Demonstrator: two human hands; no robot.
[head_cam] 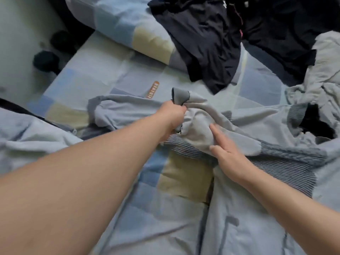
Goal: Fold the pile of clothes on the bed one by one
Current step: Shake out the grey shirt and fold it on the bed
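left hand (172, 113): fist closed on bunched fabric of grey sweater (198, 126)
right hand (226, 153): open, fingers (216, 132) flat on same bunch, just right of left fist
sweater: spread across patchwork bedsheet (110, 74), ribbed hem (287, 168) under right hand
dark clothes pile (211, 43): beyond, upper right, apart from both hands

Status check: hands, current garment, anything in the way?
Left hand grip shut on grey sweater. Right hand open, flat on it. Sweater bunched, unfolded. Dark clothes pile beyond, clear of it.
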